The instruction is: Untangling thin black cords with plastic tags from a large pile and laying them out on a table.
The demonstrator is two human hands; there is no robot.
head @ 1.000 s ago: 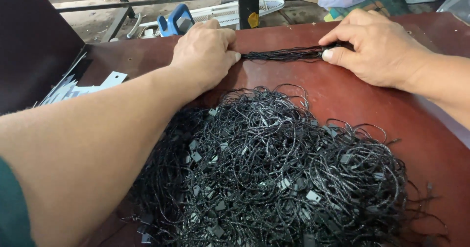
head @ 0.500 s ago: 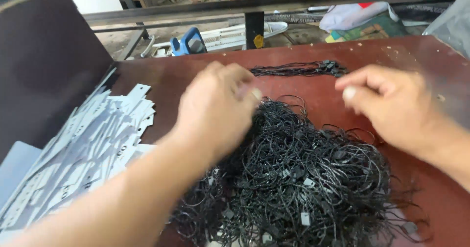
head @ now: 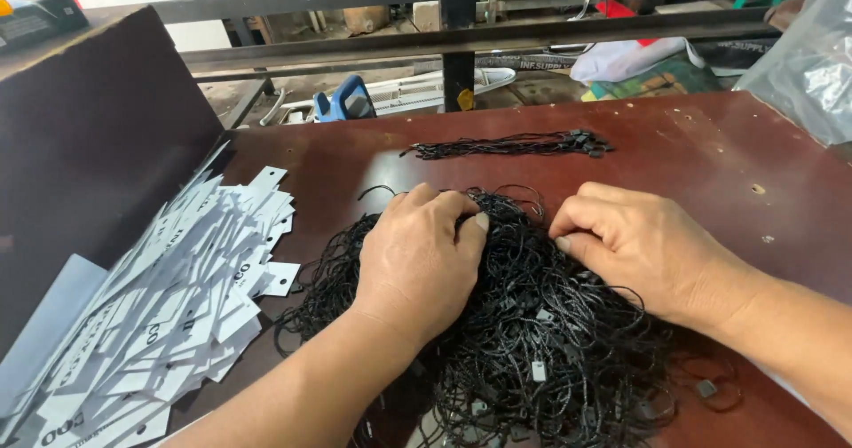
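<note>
On a dark reddish-brown table (head: 710, 159), seen from a head-worn camera looking down, two bare hands are working at the far edge of a large tangled heap of black string loops (head: 532, 341). Each loop is carrying a small plastic fastener, and the heap is lying right in front of the person, between both forearms, so either hand can be reaching into it.

Palm down, the left hand (head: 424, 257) is resting on the heap with its fingers curled into the strings, thumb and forefinger closing as if pinching a few strands; whether any are truly gripped is hard to tell. Just beside it, the right hand (head: 635, 248) is also lying palm down with its fingertips tucked into the tangle, loosely curled and not visibly holding anything.

Farther back on the table, well apart from the heap, a small straightened bundle of the same black strings (head: 510, 145) is lying in a neat line, apparently set aside to keep sorted strings out of the tangle. To the left, a fanned pile of white paper hang tags (head: 169, 315) is leaning against a dark board (head: 89, 146). Clear plastic sheeting (head: 803, 57) is hanging at the upper right, and metal rails (head: 444, 39) are crossing behind the table.
</note>
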